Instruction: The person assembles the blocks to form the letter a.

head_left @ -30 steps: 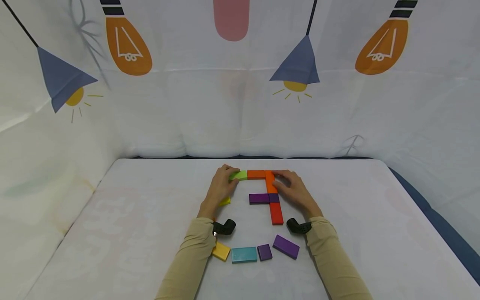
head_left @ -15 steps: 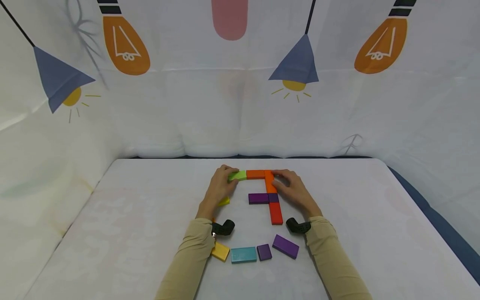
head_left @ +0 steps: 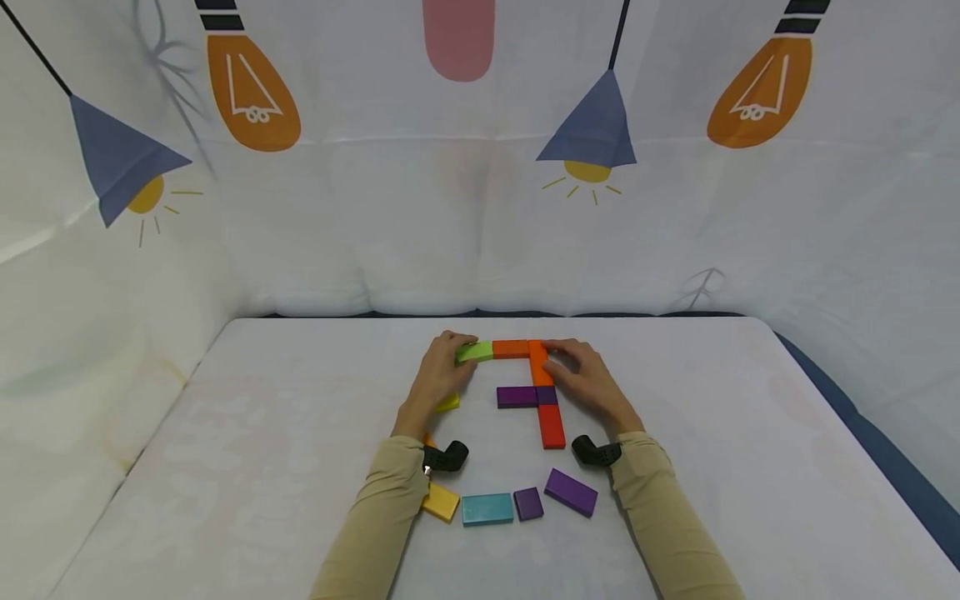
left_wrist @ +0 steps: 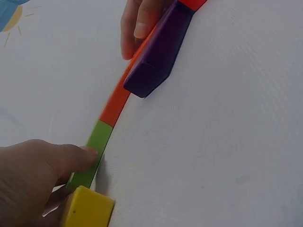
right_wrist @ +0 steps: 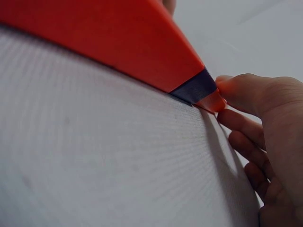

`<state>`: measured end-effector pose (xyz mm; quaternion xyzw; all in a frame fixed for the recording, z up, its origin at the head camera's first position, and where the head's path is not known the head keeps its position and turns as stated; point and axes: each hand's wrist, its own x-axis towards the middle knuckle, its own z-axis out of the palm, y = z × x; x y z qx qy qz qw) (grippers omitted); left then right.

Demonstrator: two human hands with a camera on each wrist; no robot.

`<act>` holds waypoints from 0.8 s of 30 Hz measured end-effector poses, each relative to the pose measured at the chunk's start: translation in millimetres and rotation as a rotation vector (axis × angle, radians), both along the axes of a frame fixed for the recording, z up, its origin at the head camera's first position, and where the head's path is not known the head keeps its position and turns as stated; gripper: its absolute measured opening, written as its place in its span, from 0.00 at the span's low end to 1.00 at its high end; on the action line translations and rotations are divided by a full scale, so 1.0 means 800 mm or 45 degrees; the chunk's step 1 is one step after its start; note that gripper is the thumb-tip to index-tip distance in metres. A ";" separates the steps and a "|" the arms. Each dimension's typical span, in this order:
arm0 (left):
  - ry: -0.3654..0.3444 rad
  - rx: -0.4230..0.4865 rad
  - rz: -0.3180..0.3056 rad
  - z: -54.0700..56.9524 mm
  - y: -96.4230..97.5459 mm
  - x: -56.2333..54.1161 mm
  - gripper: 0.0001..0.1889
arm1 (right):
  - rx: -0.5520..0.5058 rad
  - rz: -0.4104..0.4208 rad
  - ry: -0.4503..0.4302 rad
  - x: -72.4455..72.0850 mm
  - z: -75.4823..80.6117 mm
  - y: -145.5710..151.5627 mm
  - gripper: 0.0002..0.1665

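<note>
In the head view, my left hand (head_left: 438,375) pinches a lime-green block (head_left: 476,351), with the thumb on its near side and fingers behind. That block meets the end of an orange-red block (head_left: 511,349) in the far row. My right hand (head_left: 588,382) rests its thumb and fingertips against the right side of an upright orange block (head_left: 538,362). Below it, a small purple block (head_left: 547,395) and a red block (head_left: 552,427) continue the column. A longer purple block (head_left: 517,397) points left from the small one. In the left wrist view, a yellow block (left_wrist: 90,208) sits by the left fingers.
Nearer the body lie a yellow-orange block (head_left: 441,502), a teal block (head_left: 487,509), a small purple block (head_left: 528,503) and a tilted purple block (head_left: 572,492). The left forearm partly covers an orange piece. A printed white cloth (head_left: 420,225) hangs behind the white table (head_left: 262,467).
</note>
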<state>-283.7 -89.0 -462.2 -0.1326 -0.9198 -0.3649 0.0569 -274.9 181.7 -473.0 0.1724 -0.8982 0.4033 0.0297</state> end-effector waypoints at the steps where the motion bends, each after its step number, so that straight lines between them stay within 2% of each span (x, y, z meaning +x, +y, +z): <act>1: -0.002 0.001 -0.005 0.000 0.000 0.000 0.20 | -0.002 -0.001 -0.002 0.000 0.000 0.000 0.27; 11: -0.077 -0.003 -0.103 0.007 -0.016 -0.002 0.24 | 0.012 -0.018 -0.030 -0.001 -0.003 0.001 0.26; 18: -0.158 0.026 -0.186 0.018 -0.043 0.002 0.24 | 0.028 -0.034 -0.054 0.002 0.000 -0.001 0.27; 24: -0.219 0.026 -0.247 0.027 -0.061 0.006 0.23 | 0.002 -0.074 -0.139 0.000 0.000 0.002 0.27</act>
